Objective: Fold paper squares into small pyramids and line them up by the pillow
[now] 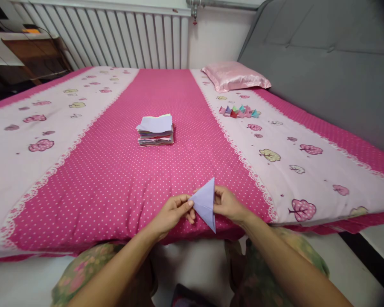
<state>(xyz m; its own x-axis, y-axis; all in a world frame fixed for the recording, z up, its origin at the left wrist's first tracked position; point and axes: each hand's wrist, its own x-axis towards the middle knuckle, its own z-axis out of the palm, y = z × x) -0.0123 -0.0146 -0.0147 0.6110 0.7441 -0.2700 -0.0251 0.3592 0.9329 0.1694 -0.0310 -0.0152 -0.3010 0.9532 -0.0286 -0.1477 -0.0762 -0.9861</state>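
Between my hands is a lilac sheet of origami paper [205, 202], folded into a triangle with its long edge toward the right. My left hand [177, 209] pinches the triangle's left corner between thumb and fingers. On the other side, my right hand [226, 204] grips the long edge, its fingertips partly hidden behind or inside the fold. The folded paper is held just above the near edge of the bed. Beyond it lies a stack of paper squares [155, 130], with a pale lilac sheet on top.
Several small folded paper pieces [240, 111] in mixed colours sit on the bedspread [115, 170] at the right. Behind them lies a pink satin pillow [235, 76], near the grey padded headboard [326, 51]. A white radiator [124, 38] lines the far wall.
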